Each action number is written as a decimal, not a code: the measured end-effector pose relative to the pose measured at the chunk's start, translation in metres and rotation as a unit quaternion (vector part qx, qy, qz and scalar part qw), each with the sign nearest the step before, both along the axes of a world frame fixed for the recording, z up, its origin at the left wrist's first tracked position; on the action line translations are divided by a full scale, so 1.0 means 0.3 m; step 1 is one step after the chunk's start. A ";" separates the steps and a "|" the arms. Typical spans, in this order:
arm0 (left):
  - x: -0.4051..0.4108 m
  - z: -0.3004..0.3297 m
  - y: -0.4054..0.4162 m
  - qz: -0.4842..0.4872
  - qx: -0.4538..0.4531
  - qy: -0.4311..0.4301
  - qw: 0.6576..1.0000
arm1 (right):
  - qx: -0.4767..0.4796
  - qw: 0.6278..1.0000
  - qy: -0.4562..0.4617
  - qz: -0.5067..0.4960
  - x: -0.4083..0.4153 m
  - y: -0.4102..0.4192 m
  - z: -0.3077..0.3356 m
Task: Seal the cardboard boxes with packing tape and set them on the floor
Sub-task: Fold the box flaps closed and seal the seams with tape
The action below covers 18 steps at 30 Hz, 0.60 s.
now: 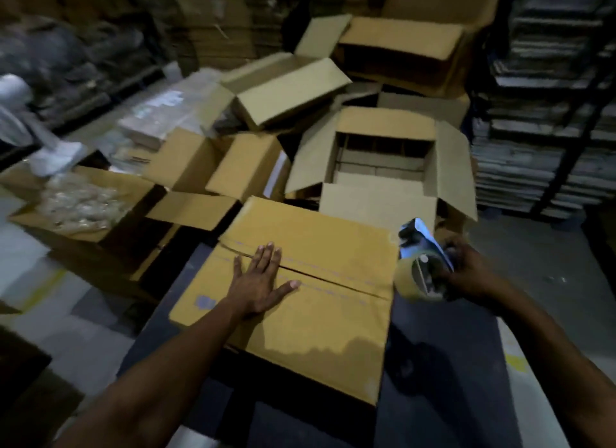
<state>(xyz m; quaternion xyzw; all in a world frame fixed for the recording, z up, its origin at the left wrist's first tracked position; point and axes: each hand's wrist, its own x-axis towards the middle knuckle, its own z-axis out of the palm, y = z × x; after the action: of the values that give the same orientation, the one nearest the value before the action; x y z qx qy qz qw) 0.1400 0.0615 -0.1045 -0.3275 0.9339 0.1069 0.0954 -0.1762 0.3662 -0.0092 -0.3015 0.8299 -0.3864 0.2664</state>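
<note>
Head view: my left hand (258,281) flat on cardboard box (300,301) flaps; right hand (466,271) gripping tape dispenser (421,264); seam may spring open if pressure eases.

Bare forearms, seemingly no sleeves

We see a dark work table (443,374) bearing one closed cardboard box (300,314) at its centre; at twelve o'clock beyond it, open boxes (383,161) crowd together, their support hidden.

closed box (300,301) on table (443,364), open box (383,157) behind it, tape dispenser (421,264) at its right
</note>
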 end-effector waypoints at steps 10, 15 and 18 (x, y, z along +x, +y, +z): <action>0.279 -0.027 -0.202 0.040 -0.041 0.025 0.998 | -0.042 0.992 -0.010 0.121 0.573 -0.723 0.027; 0.290 -0.030 -0.188 0.029 -0.066 0.068 0.995 | -0.012 0.983 0.059 0.175 0.670 -0.896 -0.024; 0.296 -0.036 -0.224 0.026 -0.059 0.091 0.994 | 0.019 0.978 0.082 0.192 0.681 -0.936 -0.037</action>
<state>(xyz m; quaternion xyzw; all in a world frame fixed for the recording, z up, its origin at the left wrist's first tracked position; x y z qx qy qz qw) 0.2290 -0.0057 -0.1154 -0.3457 0.9345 0.0838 -0.0121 0.0282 0.0855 -0.0202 -0.4805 0.7828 -0.2863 0.2727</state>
